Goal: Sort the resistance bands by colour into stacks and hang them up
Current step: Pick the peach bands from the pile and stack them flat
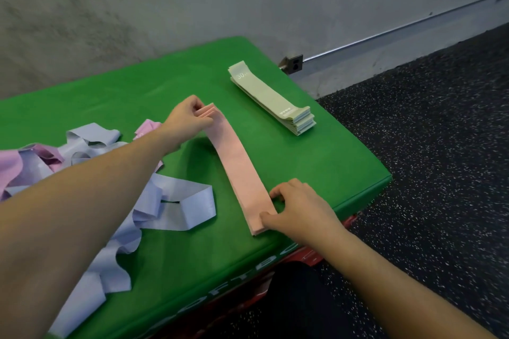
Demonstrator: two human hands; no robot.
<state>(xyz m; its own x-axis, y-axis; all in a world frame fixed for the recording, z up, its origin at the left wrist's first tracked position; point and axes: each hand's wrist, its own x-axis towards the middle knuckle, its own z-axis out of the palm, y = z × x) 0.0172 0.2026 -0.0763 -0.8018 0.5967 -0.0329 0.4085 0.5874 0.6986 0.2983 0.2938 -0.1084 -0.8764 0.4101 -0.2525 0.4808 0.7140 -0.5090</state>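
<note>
A stack of salmon-pink resistance bands [238, 165] lies flat along the middle of the green padded box [316, 151]. My left hand [185, 121] pinches the far end of that stack. At the near end, my right hand [297, 208] grips the stack with thumb and curled fingers. A neat stack of pale green bands [271, 98] lies at the far right of the box top. To the left sits a loose tangle of lavender bands [170, 201] mixed with lilac-pink bands [16, 165].
The green box's right edge and near corner drop to a black speckled rubber floor [440, 146]. A grey concrete wall [137, 8] stands behind, with a metal outlet box [293, 63] and conduit near the far right corner. A red layer [311, 254] shows under the green top.
</note>
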